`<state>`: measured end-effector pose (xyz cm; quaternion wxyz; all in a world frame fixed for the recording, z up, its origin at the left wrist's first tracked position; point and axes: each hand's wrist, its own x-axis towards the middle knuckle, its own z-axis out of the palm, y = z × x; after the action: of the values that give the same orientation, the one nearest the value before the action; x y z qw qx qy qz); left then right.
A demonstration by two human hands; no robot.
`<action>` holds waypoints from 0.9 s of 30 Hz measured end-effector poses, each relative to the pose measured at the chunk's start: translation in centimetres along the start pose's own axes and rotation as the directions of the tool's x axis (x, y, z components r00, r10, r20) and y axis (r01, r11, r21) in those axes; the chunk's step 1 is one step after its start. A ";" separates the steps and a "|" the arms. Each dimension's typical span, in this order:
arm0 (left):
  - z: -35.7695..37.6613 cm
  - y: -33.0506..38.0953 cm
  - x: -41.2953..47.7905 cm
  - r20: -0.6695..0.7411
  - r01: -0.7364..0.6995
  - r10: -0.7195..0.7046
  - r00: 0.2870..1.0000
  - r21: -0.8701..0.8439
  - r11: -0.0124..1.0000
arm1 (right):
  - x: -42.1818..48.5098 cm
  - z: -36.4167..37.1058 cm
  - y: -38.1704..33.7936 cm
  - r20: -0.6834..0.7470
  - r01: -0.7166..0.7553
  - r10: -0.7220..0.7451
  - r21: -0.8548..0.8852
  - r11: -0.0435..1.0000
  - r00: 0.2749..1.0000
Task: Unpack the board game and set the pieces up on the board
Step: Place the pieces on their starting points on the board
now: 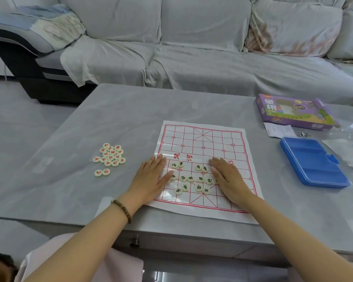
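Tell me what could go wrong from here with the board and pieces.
The board sheet is thin and creased; the left hand and right hand, flat on it, may drag it and scatter the black-lettered pieces between them. Its near edge lies close to the front edge of the table, so pushed pieces could roll off.

A grey table (110, 110) carries a paper board (204, 139) near the middle and a cluster of red pieces (110, 157) to its left. A purple box (293, 112) lies far right, a white slip (279, 129) just nearer, and a blue case (314, 161) on the right.
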<state>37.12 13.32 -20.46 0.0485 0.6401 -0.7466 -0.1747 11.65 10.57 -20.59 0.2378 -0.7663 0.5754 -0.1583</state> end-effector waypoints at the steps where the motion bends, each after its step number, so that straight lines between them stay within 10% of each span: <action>1: 0.0 -0.3 -0.2 -0.005 0.012 -0.012 1.000 0.009 1.000 | 0.0 0.4 -0.3 0.003 0.012 -0.012 0.000 1.000 1.000; 19: 0.0 0.0 -2.0 0.106 -0.299 0.311 0.944 -0.114 0.947 | -1.6 1.4 -3.9 0.193 0.258 -0.242 -0.064 0.964 0.951; 27: -4.5 -8.0 -3.2 -0.199 0.039 -0.090 0.976 -0.249 0.968 | 3.6 3.1 -10.7 0.135 0.284 -0.294 0.091 0.955 0.946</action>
<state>46.52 14.53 -18.35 0.1992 0.6682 -0.6889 -0.1983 22.90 10.10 -17.40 0.2805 -0.8430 0.4320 -0.1549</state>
